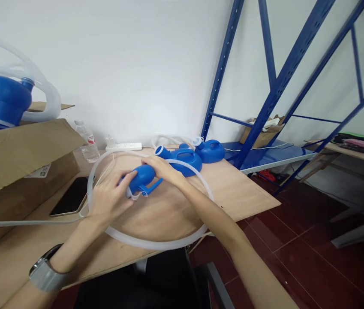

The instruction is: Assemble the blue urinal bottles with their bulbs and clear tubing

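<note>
A blue rounded plastic urinal head with a blue lever-like tab is between my hands above the table. My left hand grips its near left end, thumb and fingers closed around it. On its far right side lies my right hand, fingers curled against it and partly hidden. A translucent hose makes a wide loop on the table around my hands; where it joins the blue piece is hidden. Behind my right hand stands a blue urinal bottle with an angled neck, beside another blue urinal bottle.
A cardboard box at left holds another blue bottle with a coiled hose. A phone, a water bottle and a power strip lie near it. Blue metal shelving stands right of the wooden table.
</note>
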The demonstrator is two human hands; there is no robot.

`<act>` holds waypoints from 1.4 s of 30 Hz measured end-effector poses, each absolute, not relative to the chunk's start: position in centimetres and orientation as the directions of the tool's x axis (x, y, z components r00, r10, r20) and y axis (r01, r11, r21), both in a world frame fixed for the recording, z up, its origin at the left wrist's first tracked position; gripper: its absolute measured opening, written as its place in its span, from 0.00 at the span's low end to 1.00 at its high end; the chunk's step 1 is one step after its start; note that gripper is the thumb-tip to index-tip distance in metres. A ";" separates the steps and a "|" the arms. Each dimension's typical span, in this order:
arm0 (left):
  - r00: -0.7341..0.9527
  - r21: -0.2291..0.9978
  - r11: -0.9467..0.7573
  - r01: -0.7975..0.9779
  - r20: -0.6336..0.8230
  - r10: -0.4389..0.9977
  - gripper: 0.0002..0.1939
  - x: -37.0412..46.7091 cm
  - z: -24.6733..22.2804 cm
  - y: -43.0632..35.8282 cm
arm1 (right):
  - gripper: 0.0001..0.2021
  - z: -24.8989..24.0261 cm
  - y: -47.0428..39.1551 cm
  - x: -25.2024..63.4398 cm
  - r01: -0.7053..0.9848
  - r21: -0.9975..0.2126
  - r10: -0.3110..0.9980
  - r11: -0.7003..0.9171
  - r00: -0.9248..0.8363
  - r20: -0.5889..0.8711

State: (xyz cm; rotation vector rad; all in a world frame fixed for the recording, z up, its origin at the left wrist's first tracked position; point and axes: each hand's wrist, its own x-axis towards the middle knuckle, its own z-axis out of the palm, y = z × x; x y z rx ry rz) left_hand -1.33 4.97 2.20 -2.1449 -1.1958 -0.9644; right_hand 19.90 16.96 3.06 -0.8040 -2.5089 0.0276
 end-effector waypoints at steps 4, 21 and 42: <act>0.124 0.260 -0.438 0.861 0.727 0.676 0.22 -1.9 2.5 5.4 | 0.11 2.9 16.5 20.8 0.639 -0.010 0.546 0.769 -0.649 0.529; 0.058 0.410 -0.488 0.770 0.718 0.694 0.21 -2.0 2.5 4.7 | 0.10 4.4 16.2 19.1 0.791 0.027 0.758 0.611 -0.594 0.270; 0.102 0.174 -0.485 0.857 0.866 0.490 0.22 -6.4 1.5 7.9 | 0.32 6.1 15.3 29.1 0.810 0.040 0.719 0.585 -0.541 0.437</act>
